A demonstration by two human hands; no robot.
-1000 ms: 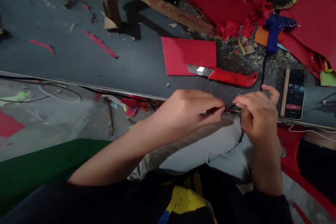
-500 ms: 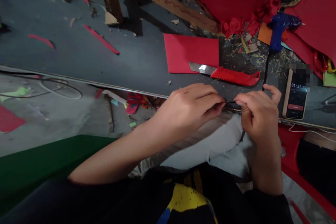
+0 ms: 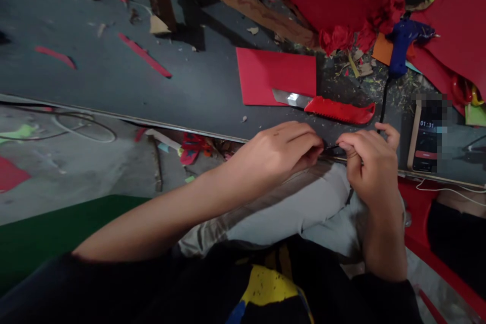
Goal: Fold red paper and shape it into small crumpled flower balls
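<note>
Between my two hands, at the near edge of the table, runs a short thin black strand point(image 3: 331, 147); its exact kind is too small to tell. My left hand point(image 3: 290, 146) pinches one end of it with closed fingers. The other end sits between the thumb and forefinger of my right hand point(image 3: 370, 159), whose little finger sticks out. Just beyond the hands lies a utility knife point(image 3: 339, 111) with a red handle, its blade out and resting over a red sheet of paper point(image 3: 277, 73).
A blue glue gun point(image 3: 401, 48) with a black cord lies at the right, beyond a phone point(image 3: 423, 136) showing a timer. Crumpled red paper flowers point(image 3: 364, 10), a cardboard strip point(image 3: 243, 2) and red paper strips point(image 3: 144, 54) lie across the table point(image 3: 197, 93). Scraps litter the floor.
My hands keep their pinch on the black strand. The right hand has shifted slightly left, closer to the left one. The knife and paper lie as before.
</note>
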